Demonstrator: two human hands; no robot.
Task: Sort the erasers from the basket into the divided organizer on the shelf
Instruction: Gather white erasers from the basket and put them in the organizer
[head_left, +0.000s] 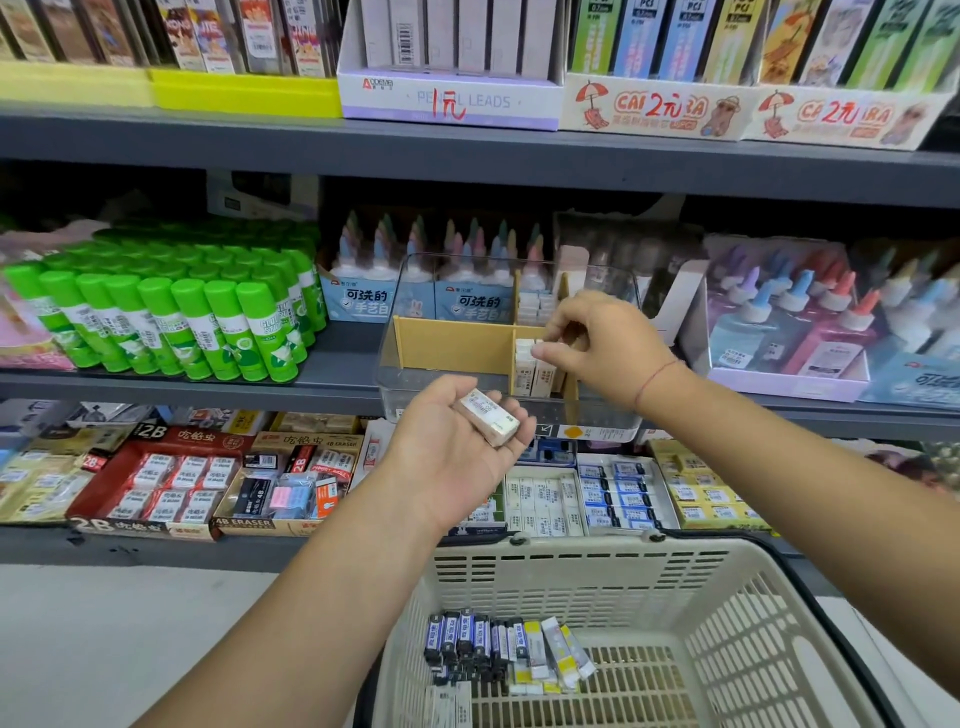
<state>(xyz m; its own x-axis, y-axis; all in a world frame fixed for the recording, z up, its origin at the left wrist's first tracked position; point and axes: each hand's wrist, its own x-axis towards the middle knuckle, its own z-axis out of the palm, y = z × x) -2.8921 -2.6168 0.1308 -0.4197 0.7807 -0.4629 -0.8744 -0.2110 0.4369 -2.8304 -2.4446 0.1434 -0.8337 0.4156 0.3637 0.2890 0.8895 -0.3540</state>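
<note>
My right hand (602, 343) pinches a white eraser (525, 349) into the front-right compartment of the organizer (452, 349), my left hand (452, 462), palm open, carries a second eraser (488, 418), and a pile (498, 644) along the left wall of the basket (727, 587) tells me much remains.

organizer (389, 374) left bay — open above | right bays — erasers (524, 366), cardboard divider (457, 345) block

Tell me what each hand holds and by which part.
Left hand carries white erasers lying flat on its open fingers. Right hand pinches the top end of an upright eraser in a front compartment of the organizer.
</note>
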